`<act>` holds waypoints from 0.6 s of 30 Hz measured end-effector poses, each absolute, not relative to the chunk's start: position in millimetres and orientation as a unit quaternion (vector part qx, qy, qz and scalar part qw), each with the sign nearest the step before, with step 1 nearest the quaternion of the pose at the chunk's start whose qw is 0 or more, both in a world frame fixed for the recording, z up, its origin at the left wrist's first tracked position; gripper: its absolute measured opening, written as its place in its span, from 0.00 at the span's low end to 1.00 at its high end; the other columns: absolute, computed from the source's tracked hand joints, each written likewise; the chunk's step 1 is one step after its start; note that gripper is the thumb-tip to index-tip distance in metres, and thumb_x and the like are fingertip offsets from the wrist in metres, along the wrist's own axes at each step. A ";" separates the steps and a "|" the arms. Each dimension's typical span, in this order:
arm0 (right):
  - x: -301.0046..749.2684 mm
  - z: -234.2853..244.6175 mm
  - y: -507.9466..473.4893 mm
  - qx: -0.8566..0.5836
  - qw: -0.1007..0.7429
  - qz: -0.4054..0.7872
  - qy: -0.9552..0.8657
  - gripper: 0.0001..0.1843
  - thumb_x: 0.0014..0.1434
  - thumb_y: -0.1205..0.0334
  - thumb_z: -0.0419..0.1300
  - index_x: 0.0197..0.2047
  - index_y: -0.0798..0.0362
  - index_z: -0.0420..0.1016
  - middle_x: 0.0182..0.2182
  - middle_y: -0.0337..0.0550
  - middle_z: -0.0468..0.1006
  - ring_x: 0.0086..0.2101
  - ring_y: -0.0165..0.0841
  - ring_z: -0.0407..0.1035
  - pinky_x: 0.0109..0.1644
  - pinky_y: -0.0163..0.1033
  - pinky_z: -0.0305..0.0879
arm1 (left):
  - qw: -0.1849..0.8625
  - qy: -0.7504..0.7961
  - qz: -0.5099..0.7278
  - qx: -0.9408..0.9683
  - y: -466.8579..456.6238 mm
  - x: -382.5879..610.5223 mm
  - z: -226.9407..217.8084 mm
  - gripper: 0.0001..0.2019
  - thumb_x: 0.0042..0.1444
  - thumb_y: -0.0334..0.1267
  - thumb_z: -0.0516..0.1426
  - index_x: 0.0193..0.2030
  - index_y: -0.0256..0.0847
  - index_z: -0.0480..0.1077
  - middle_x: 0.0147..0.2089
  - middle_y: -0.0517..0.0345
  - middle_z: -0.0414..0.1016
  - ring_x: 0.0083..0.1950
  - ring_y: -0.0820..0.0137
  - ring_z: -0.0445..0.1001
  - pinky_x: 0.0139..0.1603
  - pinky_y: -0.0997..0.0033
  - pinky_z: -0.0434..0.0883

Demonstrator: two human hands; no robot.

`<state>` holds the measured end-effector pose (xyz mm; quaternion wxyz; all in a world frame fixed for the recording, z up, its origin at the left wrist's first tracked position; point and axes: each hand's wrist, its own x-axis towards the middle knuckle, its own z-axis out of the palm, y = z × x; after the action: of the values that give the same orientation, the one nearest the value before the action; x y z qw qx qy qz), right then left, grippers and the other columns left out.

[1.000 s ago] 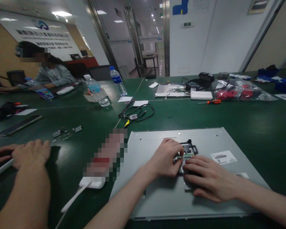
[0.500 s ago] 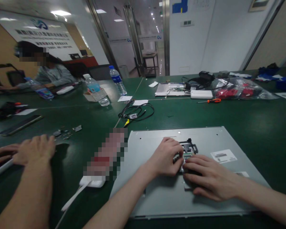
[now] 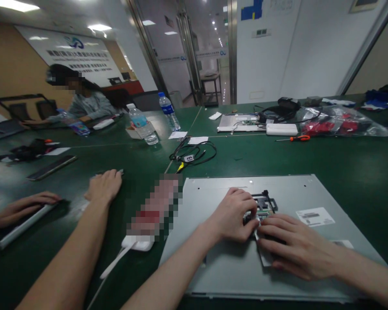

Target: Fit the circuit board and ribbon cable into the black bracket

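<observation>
A wide grey metal panel (image 3: 233, 271), like the back of a flat screen, lies flat before me. At its middle a black bracket (image 3: 267, 199) and part of a green circuit board (image 3: 264, 212) show between my hands. My left hand (image 3: 237, 214) is closed at the board's left side, its fingertips curled down; what they pinch is hidden. Just right of it, my right hand (image 3: 299, 247) lies over a small metal cover (image 3: 265, 255), fingers bent around its upper side. One edge of the cover stands tilted off the panel. Both thumbs are near the board.
A white-ended, blurred-out device (image 3: 142, 242) with a cable lies left of the panel. Further left, another person's hand (image 3: 105, 186) reaches across the table. Behind are coiled cables (image 3: 194, 153), bottles (image 3: 144, 125) and an orange screwdriver (image 3: 299, 138).
The metal cover under my right hand has tilted up. My hands keep their place on the panel. The other person's hand moved forward and right; the whole view shifted slightly.
</observation>
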<state>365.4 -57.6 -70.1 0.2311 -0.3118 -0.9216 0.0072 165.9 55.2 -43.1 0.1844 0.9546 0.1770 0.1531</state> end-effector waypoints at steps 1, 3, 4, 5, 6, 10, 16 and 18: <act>365.2 -70.0 -57.4 -0.311 0.231 0.007 -0.922 0.17 0.68 0.53 0.54 0.52 0.55 0.71 0.48 0.52 0.77 0.49 0.42 0.69 0.55 0.50 0.67 | 0.186 0.177 0.151 0.955 55.2 165.7 -42.9 0.05 0.49 0.36 0.60 0.33 0.40 0.69 0.38 0.55 0.73 0.44 0.62 0.71 0.53 0.56 0.62; 365.4 -70.1 -56.9 -0.312 0.224 0.012 -0.923 0.16 0.68 0.53 0.54 0.51 0.55 0.72 0.49 0.52 0.76 0.49 0.43 0.68 0.55 0.50 0.67 | 0.187 0.178 0.149 0.955 55.5 165.3 -42.7 0.05 0.49 0.36 0.60 0.33 0.40 0.69 0.38 0.55 0.73 0.44 0.62 0.71 0.53 0.56 0.63; 365.7 -70.3 -56.7 -0.313 0.220 0.015 -0.924 0.16 0.68 0.53 0.54 0.50 0.55 0.72 0.49 0.52 0.76 0.50 0.43 0.68 0.55 0.50 0.67 | 0.187 0.179 0.148 0.955 55.7 165.2 -42.6 0.05 0.49 0.36 0.60 0.33 0.41 0.69 0.38 0.55 0.73 0.44 0.61 0.71 0.53 0.56 0.63; 366.2 -70.5 -56.5 -0.315 0.217 0.019 -0.924 0.15 0.68 0.53 0.54 0.50 0.54 0.72 0.50 0.52 0.76 0.50 0.43 0.68 0.55 0.51 0.67 | 0.186 0.179 0.148 0.955 55.8 165.2 -42.6 0.05 0.49 0.36 0.59 0.33 0.41 0.69 0.38 0.55 0.73 0.44 0.61 0.71 0.52 0.56 0.63; 366.8 -70.9 -56.4 -0.318 0.215 0.022 -0.923 0.15 0.68 0.53 0.54 0.50 0.54 0.72 0.50 0.53 0.75 0.50 0.43 0.68 0.55 0.51 0.67 | 0.186 0.178 0.147 0.955 55.9 165.1 -42.6 0.05 0.49 0.36 0.59 0.34 0.41 0.69 0.38 0.55 0.73 0.44 0.61 0.71 0.52 0.55 0.63; 369.5 -73.2 -56.4 -0.326 0.207 0.038 -0.922 0.16 0.68 0.53 0.54 0.52 0.53 0.72 0.52 0.52 0.74 0.53 0.43 0.66 0.57 0.52 0.65 | 0.188 0.177 0.150 0.954 55.8 165.5 -42.5 0.05 0.49 0.36 0.59 0.34 0.41 0.70 0.37 0.55 0.73 0.44 0.61 0.70 0.53 0.55 0.63; 371.1 -75.3 -55.1 -0.322 0.202 0.052 -0.924 0.17 0.69 0.53 0.52 0.54 0.52 0.72 0.52 0.51 0.74 0.52 0.43 0.65 0.58 0.53 0.64 | 0.198 0.175 0.147 0.953 55.6 166.7 -42.0 0.06 0.47 0.35 0.59 0.35 0.41 0.70 0.38 0.54 0.72 0.45 0.60 0.70 0.54 0.54 0.62; 371.1 -75.6 -54.4 -0.322 0.206 0.049 -0.923 0.16 0.69 0.53 0.53 0.54 0.52 0.72 0.52 0.50 0.74 0.53 0.43 0.65 0.58 0.53 0.63 | 0.200 0.173 0.147 0.953 55.8 167.2 -41.5 0.07 0.47 0.34 0.58 0.35 0.41 0.69 0.39 0.54 0.72 0.45 0.60 0.70 0.54 0.54 0.62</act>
<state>371.1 -54.4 -75.6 0.2065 -0.3220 -0.9226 0.0492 167.2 55.8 -41.5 0.2004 0.9532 0.1725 0.1466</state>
